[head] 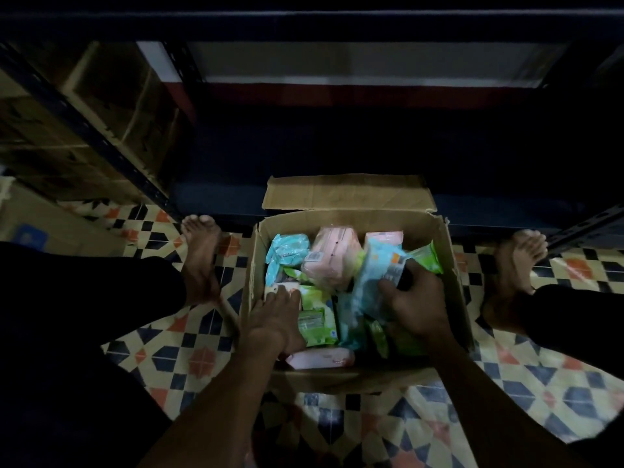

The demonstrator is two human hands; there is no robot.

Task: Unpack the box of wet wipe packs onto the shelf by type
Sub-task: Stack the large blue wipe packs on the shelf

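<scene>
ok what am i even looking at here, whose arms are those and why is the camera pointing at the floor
There is one picture, taken by a camera worn on a person's head and aimed forward and down, so you see their own arms, legs and bare feet. No machine is involved. They crouch over an open cardboard box that sits on a patterned tile floor, in front of a dark metal shelf. The box is full of wet wipe packs in blue, pink and green. The left hand reaches in near a green pack; whether it grips anything is hard to tell. The right hand grips a blue pack lifted above the rest. The light is dim, so labels cannot be read.
</scene>
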